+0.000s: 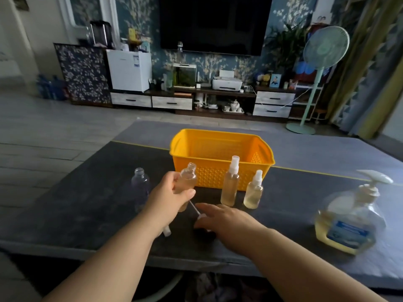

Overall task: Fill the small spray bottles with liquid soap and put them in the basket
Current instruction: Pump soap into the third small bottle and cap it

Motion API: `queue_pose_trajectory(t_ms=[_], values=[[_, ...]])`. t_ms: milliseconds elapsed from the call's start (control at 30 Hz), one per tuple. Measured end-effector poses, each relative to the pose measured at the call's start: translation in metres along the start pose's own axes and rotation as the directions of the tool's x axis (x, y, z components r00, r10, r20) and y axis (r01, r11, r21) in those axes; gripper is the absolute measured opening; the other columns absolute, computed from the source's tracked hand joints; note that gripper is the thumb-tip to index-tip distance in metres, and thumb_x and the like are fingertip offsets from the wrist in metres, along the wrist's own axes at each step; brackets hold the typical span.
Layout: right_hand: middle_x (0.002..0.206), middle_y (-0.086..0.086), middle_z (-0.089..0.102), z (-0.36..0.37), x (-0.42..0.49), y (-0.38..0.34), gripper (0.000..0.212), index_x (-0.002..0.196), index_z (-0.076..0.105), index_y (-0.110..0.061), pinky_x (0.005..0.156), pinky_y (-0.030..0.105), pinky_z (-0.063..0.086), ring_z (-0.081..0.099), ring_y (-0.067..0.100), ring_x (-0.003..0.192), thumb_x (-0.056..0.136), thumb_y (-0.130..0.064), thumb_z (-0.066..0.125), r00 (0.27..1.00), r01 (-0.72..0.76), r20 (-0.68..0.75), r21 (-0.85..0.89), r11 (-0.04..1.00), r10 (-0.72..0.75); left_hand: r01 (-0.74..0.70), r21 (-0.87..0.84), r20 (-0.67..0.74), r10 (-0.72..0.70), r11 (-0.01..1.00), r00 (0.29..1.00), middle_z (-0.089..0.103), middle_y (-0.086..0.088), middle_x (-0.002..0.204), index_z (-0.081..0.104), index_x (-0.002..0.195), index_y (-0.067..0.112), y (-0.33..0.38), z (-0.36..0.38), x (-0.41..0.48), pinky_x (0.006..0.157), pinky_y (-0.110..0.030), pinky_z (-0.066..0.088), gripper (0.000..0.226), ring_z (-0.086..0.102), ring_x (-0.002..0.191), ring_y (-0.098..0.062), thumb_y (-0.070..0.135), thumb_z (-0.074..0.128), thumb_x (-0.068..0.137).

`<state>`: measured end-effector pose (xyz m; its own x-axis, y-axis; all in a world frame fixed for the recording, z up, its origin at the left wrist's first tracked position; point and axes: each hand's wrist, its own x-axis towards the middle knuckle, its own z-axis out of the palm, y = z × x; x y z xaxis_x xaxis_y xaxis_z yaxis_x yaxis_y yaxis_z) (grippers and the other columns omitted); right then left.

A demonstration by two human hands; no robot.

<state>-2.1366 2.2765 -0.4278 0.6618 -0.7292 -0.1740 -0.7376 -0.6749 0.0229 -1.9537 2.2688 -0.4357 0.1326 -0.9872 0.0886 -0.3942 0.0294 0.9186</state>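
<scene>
One uncapped clear plastic bottle of amber soap (188, 182), gripped by the left hand (172, 195), could spill if tilted; the right hand (226, 219), fingers straight, hovers at the white spray cap (199, 216).

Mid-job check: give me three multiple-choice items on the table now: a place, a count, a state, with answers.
1. Where is the soap pump bottle? A) right of the basket B) inside the basket C) on the floor
2. How many small bottles wear spray caps? A) none B) two C) four
3. The held bottle in the left hand is: A) capped B) uncapped C) lying flat
Answers: 1 A, it stands at the right end of the table; 2 B, two capped bottles stand before the basket; 3 B, its threaded neck is bare.
</scene>
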Motion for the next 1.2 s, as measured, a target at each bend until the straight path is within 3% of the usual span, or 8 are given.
queue_pose_trajectory(t_ms=[167,367,467,533,633,767,867,1200], values=[[0.159,-0.016,0.024,0.006,0.017,0.005,0.05,0.136,0.051,-0.035,0.106,0.036,0.044,0.035,0.017,0.141,0.094,-0.009,0.059,0.996,0.052,-0.072,0.047,0.998,-0.048,0.012,-0.041,-0.016,-0.012,0.999,1.0,0.061,0.013,0.108,0.047,0.107,0.039,-0.01,-0.003,0.012,0.08,-0.028,0.05,0.034,0.058,0.1,-0.007,0.032,0.068,0.082],[0.156,-0.009,0.028,0.016,0.034,0.01,0.066,0.143,0.041,-0.037,0.107,0.04,0.045,0.033,0.017,0.14,0.09,-0.003,0.062,0.996,0.09,-0.02,0.009,0.996,-0.09,0.024,-0.048,0.001,-0.024,0.999,1.0,0.061,0.013,0.11,0.046,0.109,0.04,-0.018,-0.004,0.017,0.09,-0.036,0.05,0.036,0.058,0.103,-0.008,0.032,0.068,0.082],[0.143,-0.005,0.041,0.015,0.035,0.015,0.053,0.137,0.049,-0.033,0.097,0.039,0.052,0.047,0.018,0.129,0.091,-0.01,0.063,0.989,0.11,-0.106,0.029,0.993,-0.107,0.005,-0.015,0.01,-0.005,1.0,1.0,0.06,0.014,0.11,0.045,0.109,0.042,-0.018,-0.005,0.018,0.089,-0.033,0.049,0.036,0.057,0.103,-0.007,0.033,0.068,0.082],[0.127,-0.002,0.056,0.013,0.036,0.017,0.038,0.122,0.06,-0.03,0.083,0.037,0.057,0.062,0.019,0.11,0.089,-0.012,0.066,0.934,0.184,-0.327,0.106,0.977,-0.141,0.004,0.007,0.006,-0.004,1.0,1.0,0.061,0.015,0.108,0.045,0.108,0.041,-0.017,-0.005,0.017,0.086,-0.032,0.049,0.033,0.058,0.1,-0.008,0.036,0.066,0.083],[0.093,-0.006,0.064,-0.013,0.033,0.018,0.013,0.107,0.064,-0.026,0.06,0.025,0.049,0.065,0.015,0.079,0.096,-0.029,0.058,0.708,0.093,-0.684,0.34,0.936,0.179,0.009,0.03,0.012,-0.01,0.999,1.0,0.065,0.016,0.079,0.05,0.098,0.035,-0.011,-0.003,0.018,0.074,-0.036,0.049,0.025,0.062,0.075,-0.009,0.054,0.056,0.082],[0.082,-0.007,0.066,-0.068,0.023,0.022,0.014,0.098,0.059,-0.025,0.066,0.034,0.053,0.064,0.011,0.075,0.1,-0.036,0.05,0.485,0.225,-0.593,0.795,0.564,0.642,-0.016,0.028,0.052,0.014,0.999,0.999,0.066,0.007,0.084,0.05,0.102,0.034,-0.013,0.0,0.015,0.075,-0.037,0.049,0.028,0.062,0.072,-0.015,0.038,0.064,0.078],[0.09,-0.005,0.07,-0.085,0.02,0.022,0.009,0.105,0.058,-0.024,0.081,0.034,0.059,0.071,0.009,0.089,0.101,-0.026,0.05,0.464,0.375,-0.553,0.83,0.412,0.692,-0.057,0.042,0.05,0.055,0.997,0.997,0.065,0.009,0.096,0.05,0.109,0.034,-0.015,0.003,0.012,0.081,-0.034,0.05,0.031,0.062,0.086,-0.009,0.029,0.066,0.083],[0.095,-0.005,0.067,-0.071,0.035,0.015,0.007,0.104,0.058,-0.027,0.084,0.041,0.06,0.072,0.009,0.089,0.1,-0.027,0.052,0.532,0.323,-0.486,0.874,0.364,0.693,-0.05,0.058,0.077,0.046,0.997,0.996,0.063,0.01,0.095,0.047,0.107,0.036,-0.014,0.002,0.013,0.078,-0.031,0.05,0.03,0.062,0.084,-0.008,0.03,0.065,0.083]])
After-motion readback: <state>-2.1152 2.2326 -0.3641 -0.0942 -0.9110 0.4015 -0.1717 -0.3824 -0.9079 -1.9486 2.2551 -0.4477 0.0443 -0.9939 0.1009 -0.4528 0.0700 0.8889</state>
